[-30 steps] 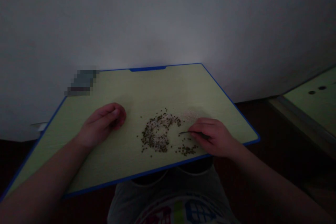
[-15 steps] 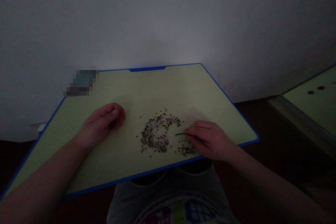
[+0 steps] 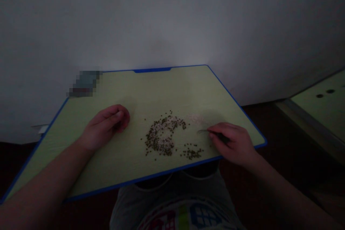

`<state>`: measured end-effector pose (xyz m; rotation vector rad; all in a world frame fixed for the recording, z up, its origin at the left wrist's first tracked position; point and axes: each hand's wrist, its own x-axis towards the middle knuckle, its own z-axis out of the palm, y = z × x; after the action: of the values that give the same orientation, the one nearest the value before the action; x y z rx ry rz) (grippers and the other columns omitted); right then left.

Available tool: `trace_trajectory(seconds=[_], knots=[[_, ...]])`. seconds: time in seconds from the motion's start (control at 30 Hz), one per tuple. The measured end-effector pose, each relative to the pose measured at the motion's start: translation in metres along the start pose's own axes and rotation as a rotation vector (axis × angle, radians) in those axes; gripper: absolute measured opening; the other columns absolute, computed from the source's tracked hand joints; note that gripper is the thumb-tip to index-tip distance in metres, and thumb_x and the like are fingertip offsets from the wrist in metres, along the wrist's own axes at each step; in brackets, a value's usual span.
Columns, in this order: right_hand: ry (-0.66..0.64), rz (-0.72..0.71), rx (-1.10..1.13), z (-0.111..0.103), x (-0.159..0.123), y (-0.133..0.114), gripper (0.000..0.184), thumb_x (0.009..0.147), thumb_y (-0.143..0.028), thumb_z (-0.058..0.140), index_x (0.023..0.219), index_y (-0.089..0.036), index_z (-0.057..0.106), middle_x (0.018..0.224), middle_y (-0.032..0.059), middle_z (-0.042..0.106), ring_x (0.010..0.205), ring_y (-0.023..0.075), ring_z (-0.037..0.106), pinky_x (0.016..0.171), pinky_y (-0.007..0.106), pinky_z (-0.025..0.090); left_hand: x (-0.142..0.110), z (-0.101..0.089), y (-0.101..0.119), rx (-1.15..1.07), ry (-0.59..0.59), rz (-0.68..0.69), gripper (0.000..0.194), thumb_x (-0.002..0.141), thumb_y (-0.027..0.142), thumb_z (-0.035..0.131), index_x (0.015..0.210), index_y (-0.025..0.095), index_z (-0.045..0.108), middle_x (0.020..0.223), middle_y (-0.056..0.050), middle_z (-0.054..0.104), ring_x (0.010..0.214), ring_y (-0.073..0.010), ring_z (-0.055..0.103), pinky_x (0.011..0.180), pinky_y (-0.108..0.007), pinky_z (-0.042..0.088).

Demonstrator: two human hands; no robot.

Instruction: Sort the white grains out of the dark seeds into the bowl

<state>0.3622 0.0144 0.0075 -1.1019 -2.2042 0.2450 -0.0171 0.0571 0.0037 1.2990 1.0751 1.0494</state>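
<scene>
My right hand grips thin dark metal tweezers, whose tips point left just above the tabletop. Left of them lies a curved heap of small dark green beans mixed with pale grains. A smaller cluster of mostly green beans sits near the front edge, below the tips. Behind the tweezers spreads a thin patch of pale grains. My left hand rests on the table left of the heap, fingers curled in and closed, with nothing visible in them.
The pale yellow table has a blue rim and stands against a grey wall. A pixelated flat object lies at its far left corner. A light panel with dark holes stands at the right. My lap is under the front edge.
My right hand with the tweezers first shifted slightly left, then moved right, away from the heap, uncovering more of the small bean cluster. My left hand has stayed in place.
</scene>
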Motion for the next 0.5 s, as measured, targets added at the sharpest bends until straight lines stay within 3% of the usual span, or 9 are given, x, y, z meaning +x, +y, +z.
trace_trajectory(seconds=[0.37,0.5], knots=[[-0.131,-0.101,0.116,0.025,0.010,-0.031,0.015,0.088,-0.018,0.053,0.097,-0.016,0.065,0.076,0.0044,0.070,0.068,0.0151,0.063,0.061,0.027,0.050,0.001,0.000,-0.001,0.011,0.007,-0.002,0.027,0.080,0.043,0.063,0.076,0.016,0.061,0.059,0.000,0.055,0.050,-0.0102,0.044,0.044,-0.024,0.030],[-0.101,-0.030,0.111,0.020,0.009,-0.028,0.016,0.088,-0.018,0.054,0.098,-0.016,0.066,0.081,0.0039,0.072,0.072,0.0146,0.066,0.066,0.027,0.051,0.001,-0.001,-0.002,0.005,-0.005,-0.003,0.026,0.081,0.042,0.062,0.077,0.016,0.060,0.060,0.000,0.056,0.050,-0.0103,0.044,0.045,-0.024,0.031]])
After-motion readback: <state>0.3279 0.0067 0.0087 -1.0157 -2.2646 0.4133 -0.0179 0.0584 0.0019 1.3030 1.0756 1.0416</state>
